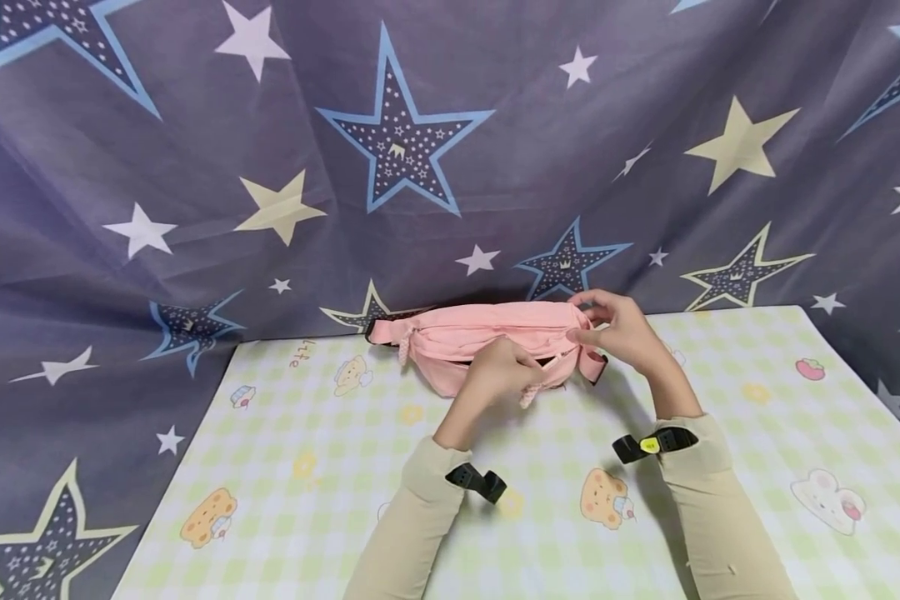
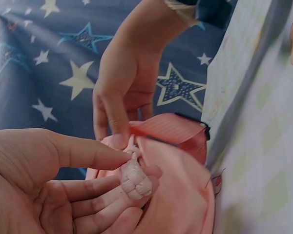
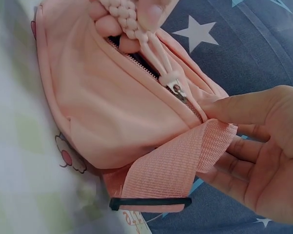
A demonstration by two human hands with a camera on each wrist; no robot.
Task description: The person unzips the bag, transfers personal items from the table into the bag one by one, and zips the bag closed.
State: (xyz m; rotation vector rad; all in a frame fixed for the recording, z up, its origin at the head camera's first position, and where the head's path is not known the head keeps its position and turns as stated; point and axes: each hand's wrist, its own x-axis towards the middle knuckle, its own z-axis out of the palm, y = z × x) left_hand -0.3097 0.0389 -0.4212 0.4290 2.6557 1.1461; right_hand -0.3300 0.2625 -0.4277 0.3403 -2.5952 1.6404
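Note:
A pink waist bag (image 1: 495,317) lies at the back of the table, its front zipper (image 3: 141,68) partly open with a dark gap behind the teeth. My left hand (image 1: 501,367) pinches the braided cord pull (image 2: 136,180) of that zipper between thumb and fingers. In the right wrist view the metal slider (image 3: 176,89) sits near the bag's right end. There my right hand (image 1: 621,329) holds the bag's corner, thumb in front and fingers behind. Beside it a folded webbing strap (image 3: 161,165) with a black edge sticks out. A second braided pull (image 1: 404,348) hangs at the bag's left end.
The table wears a green-and-white checked cloth (image 1: 270,533) printed with cartoon animals. A dark curtain (image 1: 450,250) with stars hangs right behind the bag, along the table's back edge. Each wrist carries a black strapped device (image 1: 480,482).

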